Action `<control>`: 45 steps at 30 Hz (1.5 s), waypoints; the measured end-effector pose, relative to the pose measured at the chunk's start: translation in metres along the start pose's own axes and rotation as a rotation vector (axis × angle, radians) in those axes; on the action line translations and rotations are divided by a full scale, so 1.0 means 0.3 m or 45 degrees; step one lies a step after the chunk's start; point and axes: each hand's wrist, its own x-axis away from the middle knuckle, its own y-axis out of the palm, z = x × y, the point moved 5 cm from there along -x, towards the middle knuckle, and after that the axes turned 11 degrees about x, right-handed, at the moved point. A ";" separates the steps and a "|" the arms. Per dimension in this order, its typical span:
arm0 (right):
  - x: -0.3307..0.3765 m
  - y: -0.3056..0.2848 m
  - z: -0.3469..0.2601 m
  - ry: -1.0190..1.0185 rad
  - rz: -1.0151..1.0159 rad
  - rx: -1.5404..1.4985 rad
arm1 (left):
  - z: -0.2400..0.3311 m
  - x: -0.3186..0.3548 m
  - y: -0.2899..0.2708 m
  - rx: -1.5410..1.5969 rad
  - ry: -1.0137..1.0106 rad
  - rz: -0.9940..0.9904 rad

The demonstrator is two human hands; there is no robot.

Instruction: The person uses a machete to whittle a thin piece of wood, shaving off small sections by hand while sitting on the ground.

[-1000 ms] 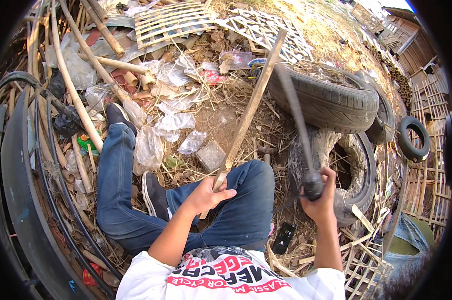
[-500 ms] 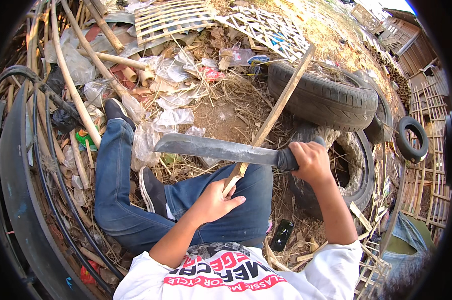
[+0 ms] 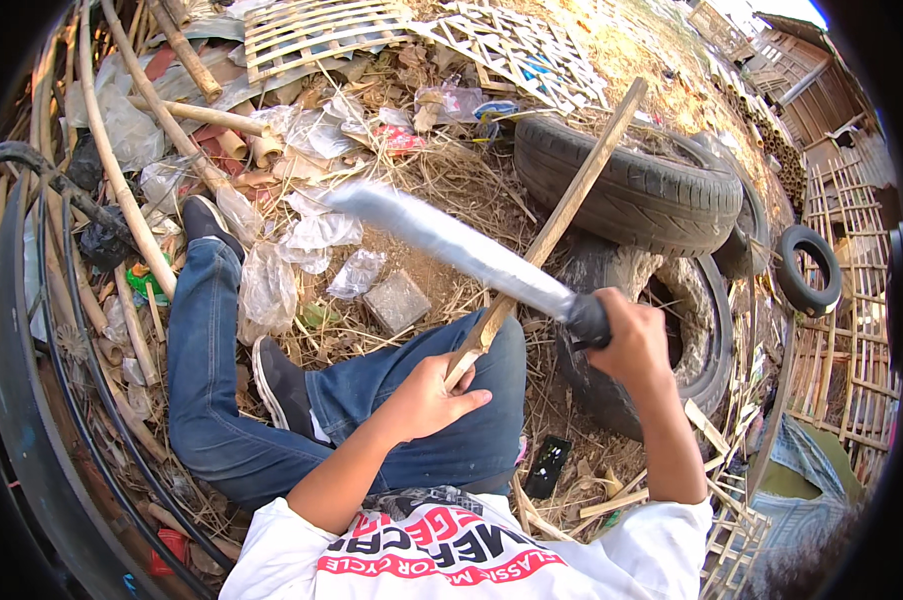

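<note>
My left hand [image 3: 433, 400] is closed around the near end of a long wooden stick [image 3: 583, 180], which slants up and away to the right above my bent knee. Pale bare wood shows at a notch close to my fingers. In my right hand [image 3: 626, 335] is the dark-wrapped handle of a machete [image 3: 481, 255]. Its broad blade points to the upper left, blurred toward the tip, and crosses the stick just beyond my knee. Whether the edge touches the wood I cannot tell.
Old tyres [image 3: 631, 190] are stacked right of the stick, another tyre [image 3: 809, 270] farther right. A grey block [image 3: 396, 302] lies past my knee among plastic bags and straw. A phone [image 3: 548, 467] rests by my hip. Bamboo poles [image 3: 121, 170] and a black curved frame [image 3: 31, 400] line the left.
The machete has tilted from nearly level, its tip swinging up and away while my right hand has dropped slightly. My left hand keeps its grip on the stick.
</note>
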 end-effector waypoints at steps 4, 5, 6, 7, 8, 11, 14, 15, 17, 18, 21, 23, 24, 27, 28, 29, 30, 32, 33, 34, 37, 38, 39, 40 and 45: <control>-0.028 0.051 -0.065 -0.240 -0.034 -0.038 | 0.016 0.039 0.013 -0.028 0.037 0.051; -0.047 0.049 -0.062 -0.275 -0.024 -0.050 | 0.035 0.041 0.009 -0.049 0.063 0.075; -0.065 0.039 -0.048 -0.323 0.033 -0.029 | 0.058 0.038 0.009 -0.059 0.093 0.104; -0.074 0.039 -0.040 -0.318 0.030 0.010 | 0.071 0.039 0.006 -0.070 0.124 0.133; -0.073 0.033 -0.039 -0.321 0.032 0.025 | 0.067 0.041 0.007 -0.073 0.123 0.120; -0.082 0.010 -0.031 -0.330 0.084 0.071 | 0.065 0.044 0.006 -0.080 0.132 0.092; -0.067 0.010 -0.008 -0.331 0.144 0.107 | 0.076 0.048 0.015 -0.058 0.115 0.057; -0.072 0.010 -0.004 -0.339 0.159 0.126 | 0.072 0.047 0.010 -0.028 0.103 0.050; -0.080 0.013 0.000 -0.343 0.125 0.143 | 0.064 0.050 0.000 0.001 0.081 0.039; -0.075 0.015 0.006 -0.337 0.120 0.134 | 0.064 0.054 0.002 -0.007 0.074 0.037; -0.062 0.019 0.010 -0.329 0.122 0.138 | 0.039 0.057 0.009 0.013 0.048 0.018; -0.048 0.021 -0.008 -0.303 0.092 0.147 | 0.027 0.055 0.010 0.013 0.038 0.000; -0.046 0.010 -0.038 -0.284 0.058 0.152 | 0.028 0.048 0.007 0.001 0.040 -0.005; -0.037 -0.014 -0.122 -0.283 0.005 0.092 | 0.048 0.045 0.028 0.073 0.116 -0.030; -0.039 -0.021 -0.141 -0.356 0.046 0.082 | 0.060 0.049 0.034 0.110 0.149 -0.039; -0.043 -0.030 -0.155 -0.430 0.087 0.070 | 0.073 0.059 0.029 0.107 0.118 -0.024; -0.059 -0.045 -0.122 -0.416 0.140 0.102 | 0.093 0.072 0.022 0.111 0.086 -0.014; -0.084 -0.036 -0.017 -0.289 0.159 0.227 | 0.093 0.067 -0.006 0.055 0.076 0.016; -0.099 -0.038 -0.005 -0.286 0.162 0.264 | 0.092 0.036 -0.010 0.108 0.017 -0.020; -0.092 -0.035 -0.017 -0.247 0.116 0.253 | 0.083 0.031 -0.003 0.121 0.055 -0.002; -0.036 0.017 -0.096 -0.143 -0.041 0.164 | 0.065 0.043 0.016 0.139 0.106 0.029; -0.046 -0.004 -0.112 -0.252 0.017 0.153 | 0.063 0.042 0.017 0.141 0.112 0.035; -0.055 -0.024 -0.125 -0.353 0.067 0.142 | 0.072 0.048 0.015 0.160 0.113 0.039; -0.075 -0.027 -0.076 -0.320 0.127 0.160 | 0.087 0.063 0.014 0.184 0.101 0.041; -0.078 0.000 -0.071 -0.138 0.036 0.186 | 0.072 -0.002 0.000 0.131 0.134 0.065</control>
